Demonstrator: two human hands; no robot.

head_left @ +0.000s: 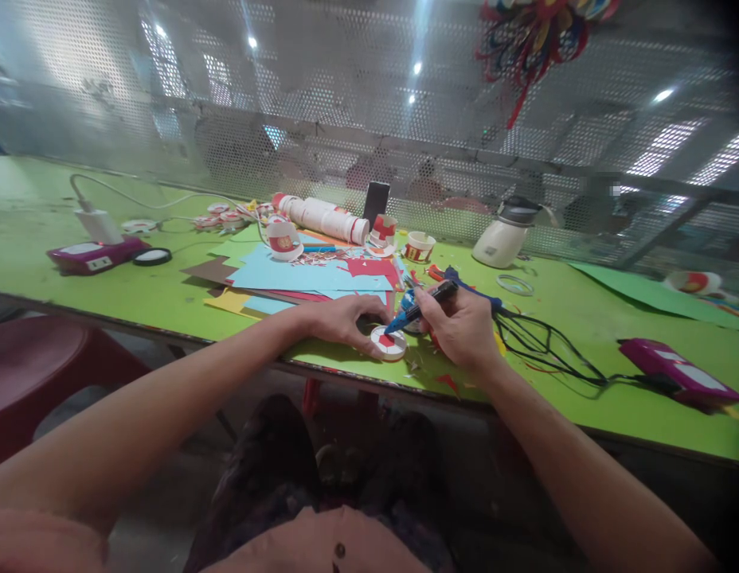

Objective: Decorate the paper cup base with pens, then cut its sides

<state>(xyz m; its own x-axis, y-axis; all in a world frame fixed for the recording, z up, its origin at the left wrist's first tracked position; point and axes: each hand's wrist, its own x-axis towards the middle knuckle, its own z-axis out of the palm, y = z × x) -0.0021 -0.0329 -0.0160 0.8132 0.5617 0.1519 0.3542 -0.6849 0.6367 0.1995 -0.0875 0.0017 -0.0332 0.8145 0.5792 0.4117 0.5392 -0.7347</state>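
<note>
A small round white disc point(396, 350) with a red shape in its middle lies near the table's front edge. My left hand point(347, 322) steadies it from the left, with thumb and fingers curved against its rim. In my right hand point(468, 328) is a black and blue marker pen point(400, 320), tilted down, its blue tip at the top of the disc near the red shape. Whether the tip touches the surface, I cannot tell. Just behind the pen is a blue and silver item, partly hidden by my right hand.
Blue paper sheets point(286, 274) lie behind my left hand. Past them are a roll of stacked paper cups point(325, 216), a phone point(377, 200) and a white jug point(504, 237). Black cables point(542, 338) run to a purple power strip point(680, 370) on the right. A red stool point(41, 358) stands left.
</note>
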